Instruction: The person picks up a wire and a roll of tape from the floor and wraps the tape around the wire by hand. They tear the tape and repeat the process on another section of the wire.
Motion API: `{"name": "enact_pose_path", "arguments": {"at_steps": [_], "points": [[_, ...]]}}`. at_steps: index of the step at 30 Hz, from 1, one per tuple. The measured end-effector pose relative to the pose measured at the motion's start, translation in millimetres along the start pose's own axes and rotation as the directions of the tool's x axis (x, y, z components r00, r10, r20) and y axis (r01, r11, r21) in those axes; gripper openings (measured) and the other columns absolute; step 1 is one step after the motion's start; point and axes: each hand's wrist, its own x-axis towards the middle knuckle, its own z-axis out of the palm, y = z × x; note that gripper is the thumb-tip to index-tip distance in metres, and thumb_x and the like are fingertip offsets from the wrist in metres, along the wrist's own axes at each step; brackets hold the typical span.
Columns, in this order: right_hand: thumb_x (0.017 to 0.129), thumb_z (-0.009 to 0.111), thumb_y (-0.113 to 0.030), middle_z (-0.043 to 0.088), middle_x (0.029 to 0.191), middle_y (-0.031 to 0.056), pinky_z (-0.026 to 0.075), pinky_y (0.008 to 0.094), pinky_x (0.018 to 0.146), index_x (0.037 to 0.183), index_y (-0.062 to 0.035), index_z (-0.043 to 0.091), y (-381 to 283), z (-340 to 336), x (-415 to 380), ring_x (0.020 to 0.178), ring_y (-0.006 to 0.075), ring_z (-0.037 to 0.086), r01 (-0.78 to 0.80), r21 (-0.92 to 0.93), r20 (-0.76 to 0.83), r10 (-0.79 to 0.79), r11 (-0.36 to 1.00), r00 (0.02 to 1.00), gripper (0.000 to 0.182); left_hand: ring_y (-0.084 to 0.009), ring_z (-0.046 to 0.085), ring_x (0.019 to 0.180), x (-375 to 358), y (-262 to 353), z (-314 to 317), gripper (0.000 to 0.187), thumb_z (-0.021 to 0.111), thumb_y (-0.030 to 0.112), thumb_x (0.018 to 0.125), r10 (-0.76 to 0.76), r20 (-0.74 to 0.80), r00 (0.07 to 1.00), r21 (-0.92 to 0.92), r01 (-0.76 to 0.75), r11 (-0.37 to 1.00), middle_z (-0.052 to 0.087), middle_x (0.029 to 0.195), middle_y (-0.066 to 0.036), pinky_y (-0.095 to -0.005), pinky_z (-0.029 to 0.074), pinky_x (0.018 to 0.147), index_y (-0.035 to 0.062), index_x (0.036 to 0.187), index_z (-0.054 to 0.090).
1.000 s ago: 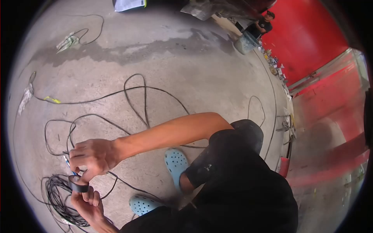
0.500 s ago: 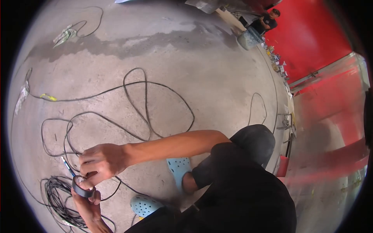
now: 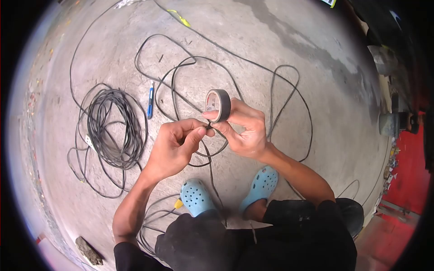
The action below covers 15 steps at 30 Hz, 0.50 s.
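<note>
A roll of black electrical tape (image 3: 224, 106) is in my right hand (image 3: 247, 131), its pale inner core facing left. My left hand (image 3: 173, 147) pinches a thin black cable (image 3: 209, 163) between thumb and index finger, just below the roll. The two hands nearly meet, and their fingertips partly hide the spot where tape and cable come together. Below them the cable hangs toward my feet. On the floor left of the hands lies a blue utility knife (image 3: 150, 101).
A coil of black cable (image 3: 92, 119) lies at left, with a white fitting (image 3: 89, 142) beside it. Loose cable loops (image 3: 310, 122) spread across the concrete floor. My blue clogs (image 3: 195, 196) are below the hands. A brown lump (image 3: 88, 251) lies lower left.
The view has turned, so the coil and utility knife appear higher. My hands now appear nearer the middle, with the tape roll upright above the left fingertips.
</note>
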Motion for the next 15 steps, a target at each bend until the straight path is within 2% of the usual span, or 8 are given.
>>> {"name": "enact_pose_path", "arguments": {"at_steps": [4,7,10,11,12,13,14,15], "points": [[0.092,0.071,-0.004,0.065,0.087,0.0084,0.049,0.0289,0.058,0.114,-0.0060,0.077,1,0,1,0.069,0.0155,0.063,-0.006,-0.030,0.043,0.007,1.000,0.999,0.023,-0.0032,0.035,0.056,-2,7,-4,0.020,0.057,0.008,0.103,-0.021,0.042,0.999,0.060,0.018,0.998,0.047,0.058,0.004,-0.0245,0.030,0.049,-0.0035,0.103,0.072],[0.093,0.069,-0.005,0.063,0.084,0.0085,0.048,0.0285,0.057,0.114,-0.0040,0.076,1,3,3,0.067,0.0139,0.062,-0.014,0.009,0.040,0.013,1.000,0.999,0.021,-0.0054,0.038,0.053,-2,5,-4,0.016,0.058,0.005,0.100,0.139,-0.027,0.990,0.258,-0.128,0.958,0.048,0.056,-0.002,-0.0260,0.033,0.049,-0.0027,0.099,0.072],[0.094,0.066,-0.003,0.059,0.080,0.0085,0.046,0.0299,0.054,0.111,-0.0006,0.075,-3,7,3,0.064,0.0139,0.059,-0.053,0.067,0.021,0.052,0.996,0.998,0.019,-0.0075,0.041,0.050,-3,5,2,0.014,0.060,0.002,0.097,0.281,-0.077,0.957,0.460,-0.215,0.861,0.049,0.056,-0.007,-0.0278,0.034,0.048,-0.0022,0.096,0.073],[0.091,0.069,0.000,0.067,0.090,0.0103,0.049,0.0272,0.058,0.109,-0.0004,0.075,-2,4,2,0.068,0.0123,0.061,-0.094,-0.025,0.061,0.095,0.995,0.994,0.019,-0.0083,0.043,0.049,-4,5,6,0.013,0.060,0.001,0.096,0.297,-0.120,0.947,0.491,-0.203,0.847,0.052,0.056,-0.009,-0.0291,0.034,0.046,-0.0030,0.094,0.072],[0.090,0.068,0.000,0.063,0.084,0.0087,0.046,0.0276,0.055,0.109,-0.0004,0.075,-11,0,4,0.065,0.0127,0.059,-0.172,-0.023,0.099,0.174,0.985,0.980,0.020,-0.0084,0.043,0.048,-2,-2,6,0.012,0.061,0.001,0.095,0.324,-0.126,0.938,0.535,-0.211,0.818,0.053,0.057,-0.009,-0.0292,0.034,0.046,-0.0035,0.095,0.072],[0.089,0.068,0.000,0.059,0.078,0.0079,0.043,0.0287,0.052,0.106,0.0003,0.075,-7,3,2,0.063,0.0130,0.057,-0.180,0.016,0.071,0.178,0.984,0.981,0.017,-0.0098,0.047,0.049,0,-5,6,0.012,0.061,-0.001,0.094,0.407,-0.101,0.908,0.597,-0.272,0.755,0.058,0.060,-0.011,-0.0292,0.037,0.047,-0.0050,0.097,0.072],[0.090,0.068,0.000,0.059,0.078,0.0086,0.042,0.0291,0.051,0.102,0.0007,0.074,1,10,-1,0.062,0.0131,0.057,-0.166,0.071,0.013,0.166,0.984,0.986,0.014,-0.0119,0.058,0.052,3,-11,9,0.013,0.061,-0.003,0.093,0.505,-0.117,0.855,0.641,-0.324,0.696,0.064,0.066,-0.015,-0.0280,0.043,0.050,-0.0059,0.100,0.072],[0.090,0.068,-0.002,0.060,0.079,0.0092,0.043,0.0304,0.052,0.099,0.0013,0.073,-1,9,0,0.062,0.0135,0.058,-0.193,0.075,0.018,0.192,0.978,0.981,0.010,-0.0169,0.071,0.065,5,-19,6,0.016,0.062,-0.005,0.092,0.545,-0.103,0.832,0.665,-0.350,0.659,0.071,0.076,-0.019,-0.0262,0.050,0.058,-0.0058,0.104,0.073]]}}
